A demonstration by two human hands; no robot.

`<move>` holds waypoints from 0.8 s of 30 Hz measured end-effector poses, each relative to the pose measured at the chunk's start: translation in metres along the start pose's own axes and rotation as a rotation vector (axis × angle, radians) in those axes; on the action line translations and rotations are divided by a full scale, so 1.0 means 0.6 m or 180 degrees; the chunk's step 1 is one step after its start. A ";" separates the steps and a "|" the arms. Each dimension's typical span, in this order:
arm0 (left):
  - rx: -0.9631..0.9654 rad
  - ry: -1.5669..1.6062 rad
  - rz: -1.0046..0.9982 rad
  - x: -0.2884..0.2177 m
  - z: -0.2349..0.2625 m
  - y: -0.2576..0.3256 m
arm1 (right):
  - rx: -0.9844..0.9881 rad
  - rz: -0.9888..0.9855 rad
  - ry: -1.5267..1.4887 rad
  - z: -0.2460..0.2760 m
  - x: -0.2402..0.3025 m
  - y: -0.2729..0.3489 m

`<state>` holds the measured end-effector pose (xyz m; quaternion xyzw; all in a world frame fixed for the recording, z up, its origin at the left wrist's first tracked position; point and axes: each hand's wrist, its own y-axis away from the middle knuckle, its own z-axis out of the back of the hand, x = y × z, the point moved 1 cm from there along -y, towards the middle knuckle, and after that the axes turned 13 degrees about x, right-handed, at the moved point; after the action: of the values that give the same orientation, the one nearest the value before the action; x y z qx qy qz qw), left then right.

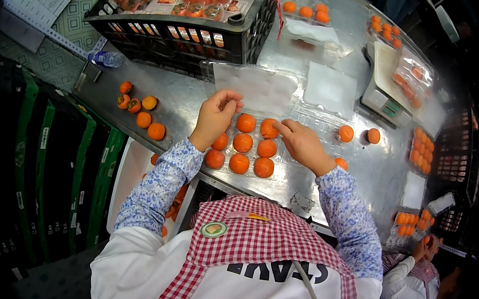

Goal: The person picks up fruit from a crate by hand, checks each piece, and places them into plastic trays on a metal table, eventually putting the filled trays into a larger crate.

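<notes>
An open clear plastic tray (251, 175) lies in front of me, with orange persimmons (243, 143) in rows in its pockets. Its raised lid (255, 87), with a white pad, stands at the far side. My left hand (214, 119) is over the tray's far left corner, fingers curled inward; whatever sits beneath or inside them is hidden. At the far right corner, the fingertips of my right hand (307, 147) are closed against a persimmon (268, 128).
Loose persimmons (144, 119) lie left; others (345, 133) lie right. A black crate (199, 33) holds packed fruit. Right stand a scale (388, 89) and filled packs (421, 150). A white bin (134, 168) and stacked crates (48, 160) are lower left. A co-worker (411, 281) works lower right.
</notes>
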<state>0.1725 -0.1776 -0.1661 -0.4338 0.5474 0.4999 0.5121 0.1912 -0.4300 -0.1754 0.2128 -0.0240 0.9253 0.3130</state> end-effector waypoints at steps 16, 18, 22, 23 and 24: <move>-0.1116 0.0339 0.0270 0.058 0.062 0.185 | 0.1201 0.0635 0.1001 0.004 -0.028 -0.089; -0.1170 0.0401 0.0277 0.062 0.055 0.195 | 0.1220 0.0753 0.0964 0.001 -0.034 -0.091; -0.1165 0.0513 0.0229 0.061 0.035 0.208 | 0.1008 0.1085 0.0839 0.001 -0.046 -0.087; -0.1167 0.0522 0.0208 0.062 0.030 0.210 | 0.0911 0.1174 0.0789 0.005 -0.046 -0.084; -0.1165 0.0530 0.0186 0.063 0.025 0.211 | 0.0847 0.1168 0.0691 0.008 -0.046 -0.080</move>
<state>0.0459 -0.1455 -0.1902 -0.5433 0.5003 0.5681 0.3629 0.2411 -0.4082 -0.1868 0.1437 0.0935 0.9791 0.1097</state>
